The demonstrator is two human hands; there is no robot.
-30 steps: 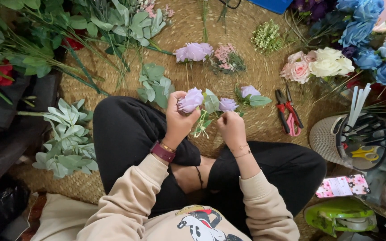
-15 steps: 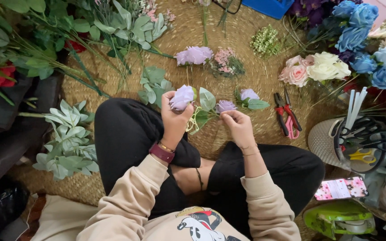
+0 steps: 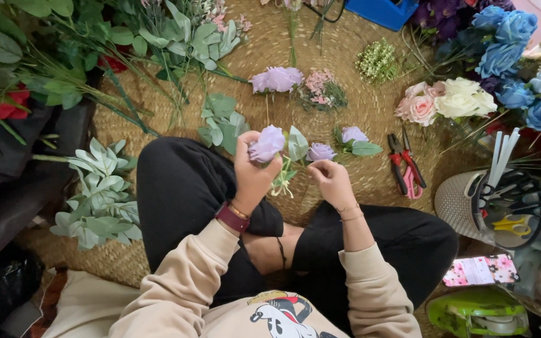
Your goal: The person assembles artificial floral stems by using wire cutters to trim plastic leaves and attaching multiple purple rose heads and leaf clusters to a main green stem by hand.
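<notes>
From the head view we look down on our crossed legs on a round woven mat (image 3: 345,56). Our left hand (image 3: 253,172) is clenched around the stem of a lavender rose (image 3: 267,144), whose bloom sits just above the curled fingers (image 3: 245,145) with a pale green leaf (image 3: 297,143) touching it on the right. Our right hand (image 3: 332,180) pinches a smaller lavender bud (image 3: 320,152) at its base, the bloom resting just above the fingertips. The two hands are near each other, with thin green stems between them.

Just beyond the right fingers lies another lavender bloom with a leaf (image 3: 353,135), and further right, red-handled pruners (image 3: 406,166) lie on the mat. Beyond the left fingers lies a larger lavender rose (image 3: 277,79) beside a pink cluster flower (image 3: 320,87). Far right of the fingers are cream and pink roses (image 3: 449,101), blue roses (image 3: 508,44) and a basket of scissors (image 3: 502,200). Left of the fingers, silvery foliage (image 3: 98,194) rests beside our knee.
</notes>
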